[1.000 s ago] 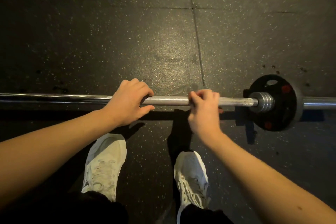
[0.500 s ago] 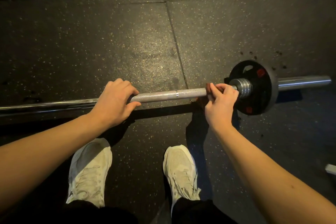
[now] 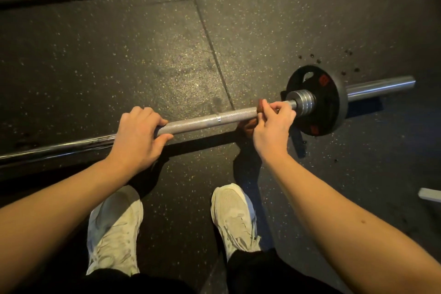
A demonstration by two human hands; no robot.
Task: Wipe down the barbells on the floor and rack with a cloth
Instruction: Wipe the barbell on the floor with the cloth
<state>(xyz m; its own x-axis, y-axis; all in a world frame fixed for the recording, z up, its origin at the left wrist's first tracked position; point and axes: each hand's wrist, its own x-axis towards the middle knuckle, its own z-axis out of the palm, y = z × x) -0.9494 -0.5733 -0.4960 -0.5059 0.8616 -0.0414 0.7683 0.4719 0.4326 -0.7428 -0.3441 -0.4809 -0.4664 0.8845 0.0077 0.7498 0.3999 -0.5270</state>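
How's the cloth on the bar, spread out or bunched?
Bunched: the right hand grips the cloth wadded round the bar; only small brown bits show.

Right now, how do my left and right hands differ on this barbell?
The left hand wraps the bare barbell shaft, while the right hand pinches a brown cloth round it. The left hand sits well away from the weight plate, and the right hand is close beside it. Both have a grip on the same shaft, with their backs facing up.
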